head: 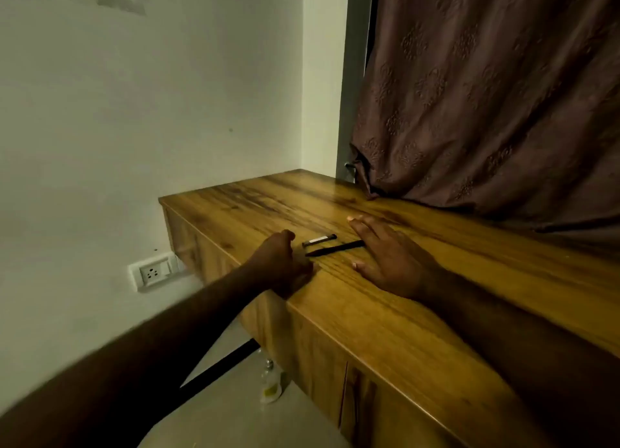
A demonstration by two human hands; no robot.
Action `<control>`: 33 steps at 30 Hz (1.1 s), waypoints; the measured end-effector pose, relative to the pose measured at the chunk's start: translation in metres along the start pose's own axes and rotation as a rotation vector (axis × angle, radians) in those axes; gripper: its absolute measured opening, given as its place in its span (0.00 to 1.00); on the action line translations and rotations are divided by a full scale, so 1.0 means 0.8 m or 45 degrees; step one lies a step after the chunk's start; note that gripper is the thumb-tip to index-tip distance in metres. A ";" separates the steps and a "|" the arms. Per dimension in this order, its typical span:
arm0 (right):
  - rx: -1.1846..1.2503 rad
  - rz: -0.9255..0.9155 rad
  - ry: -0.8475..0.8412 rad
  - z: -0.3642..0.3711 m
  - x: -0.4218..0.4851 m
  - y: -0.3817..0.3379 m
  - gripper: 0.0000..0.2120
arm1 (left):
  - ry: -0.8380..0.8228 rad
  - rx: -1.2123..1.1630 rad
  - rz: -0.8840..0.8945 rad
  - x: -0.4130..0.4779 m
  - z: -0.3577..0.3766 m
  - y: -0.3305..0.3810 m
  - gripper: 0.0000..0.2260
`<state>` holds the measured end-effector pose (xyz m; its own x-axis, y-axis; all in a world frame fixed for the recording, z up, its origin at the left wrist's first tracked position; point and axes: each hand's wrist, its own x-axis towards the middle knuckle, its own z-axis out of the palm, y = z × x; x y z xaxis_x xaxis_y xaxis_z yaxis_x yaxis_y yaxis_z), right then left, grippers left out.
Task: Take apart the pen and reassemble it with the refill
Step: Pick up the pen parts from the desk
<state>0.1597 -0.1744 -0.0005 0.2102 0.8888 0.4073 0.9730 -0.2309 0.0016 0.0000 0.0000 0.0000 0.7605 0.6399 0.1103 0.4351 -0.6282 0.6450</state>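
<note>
Pale wall (pixel 134 112), left and rear, scuffed near the top. Brown patterned curtain (pixel 486 95), upper right, its hem bunched on the counter's far edge. Wooden counter (pixel 385 313) with cabinet doors below, running from the corner towards the camera. Right hand (pixel 392 259) – flat on the counter top, palm down, fingers straight and spread, holding nothing. Left hand (pixel 280 263) – at the counter's near edge, fingers curled inwards (blurred; whether it pinches anything cannot be told). Wall socket (pixel 152 272), white, low on the wall left of the counter. Small clear bottle (pixel 271 384), upright on the floor beside the cabinet. Pen barrel (pixel 335 248), dark and slim, lying on the counter between the two hands, one end at the right fingers. Shorter pen piece (pixel 318 240), dark with a pale section, lying just beyond the barrel, apart from it.
</note>
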 end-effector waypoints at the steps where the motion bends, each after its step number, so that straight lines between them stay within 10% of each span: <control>1: 0.084 0.064 0.016 0.002 -0.004 0.004 0.37 | -0.008 -0.003 -0.014 -0.002 0.000 0.003 0.36; 9: 0.392 0.305 0.002 0.022 -0.005 0.026 0.13 | 0.088 0.057 0.112 0.005 -0.002 -0.004 0.19; 19: 0.513 0.509 -0.015 0.027 0.025 0.053 0.10 | 0.066 -0.062 0.221 0.023 0.004 -0.013 0.04; 28: 0.761 0.472 0.125 0.025 0.005 0.049 0.02 | -0.060 -1.084 -0.012 0.010 -0.001 -0.020 0.06; 33: 0.904 0.470 0.199 0.021 0.000 0.050 0.07 | -0.009 -1.045 0.012 0.018 0.007 -0.025 0.18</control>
<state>0.2000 -0.1768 -0.0157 0.5647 0.7267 0.3911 0.6829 -0.1454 -0.7159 0.0049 0.0191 -0.0155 0.7663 0.6320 0.1152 -0.0604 -0.1077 0.9923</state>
